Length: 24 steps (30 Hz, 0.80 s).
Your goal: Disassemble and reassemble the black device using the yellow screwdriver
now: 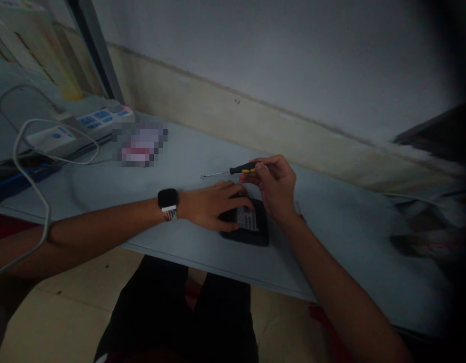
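My right hand (276,186) is closed around the black and yellow handle of a screwdriver (242,169). The screwdriver's thin metal shaft points left, above the table and past my left hand. A tiny bit of something, perhaps a screw, shows at its tip; it is too small to tell. My left hand (218,201) bends over a flat black device (261,229) with a pale printed label, thumb on its near side and fingers across its top and far side, holding it against the table. Part of the device is hidden under this hand.
A power strip (104,118) with plugs lies at the back left. A white cable (47,204) loops from there over my left forearm. A blurred-out flat object (144,143) lies beside the strip. The wall (218,108) borders the table's far edge. Dark, blurred items (422,237) sit at the right.
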Available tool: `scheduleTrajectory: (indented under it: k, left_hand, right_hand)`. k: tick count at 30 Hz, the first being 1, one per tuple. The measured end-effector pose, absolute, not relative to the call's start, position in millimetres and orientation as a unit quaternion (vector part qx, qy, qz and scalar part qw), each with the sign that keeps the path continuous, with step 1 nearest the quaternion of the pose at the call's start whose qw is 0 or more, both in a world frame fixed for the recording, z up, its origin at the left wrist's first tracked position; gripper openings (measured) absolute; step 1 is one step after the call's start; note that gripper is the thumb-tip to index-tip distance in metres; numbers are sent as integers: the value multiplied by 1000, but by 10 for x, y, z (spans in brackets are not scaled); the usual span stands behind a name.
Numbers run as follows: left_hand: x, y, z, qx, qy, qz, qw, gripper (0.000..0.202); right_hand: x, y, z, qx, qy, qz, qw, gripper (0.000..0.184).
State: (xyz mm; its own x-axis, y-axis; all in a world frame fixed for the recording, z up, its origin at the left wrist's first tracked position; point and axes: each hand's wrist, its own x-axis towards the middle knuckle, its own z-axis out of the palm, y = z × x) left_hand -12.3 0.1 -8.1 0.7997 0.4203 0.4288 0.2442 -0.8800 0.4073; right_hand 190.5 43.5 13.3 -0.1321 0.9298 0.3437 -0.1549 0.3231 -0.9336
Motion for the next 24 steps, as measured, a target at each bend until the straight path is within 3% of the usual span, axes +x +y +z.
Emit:
scheduleTrajectory:
  k: [10, 18, 24]
  left_hand:
    - [-130, -16, -45, 934, 183, 251, 179, 46]
    - [-143, 33, -41, 906, 184, 274, 264, 47]
    - [-145, 99, -66, 835, 266, 336, 346, 16]
  right_hand:
    - [1936, 472, 178, -318, -572, 468, 594, 32]
    - [2267, 536, 357, -313, -537, 475, 624, 24]
    - [2611, 554, 323, -314, -496, 475, 655, 28]
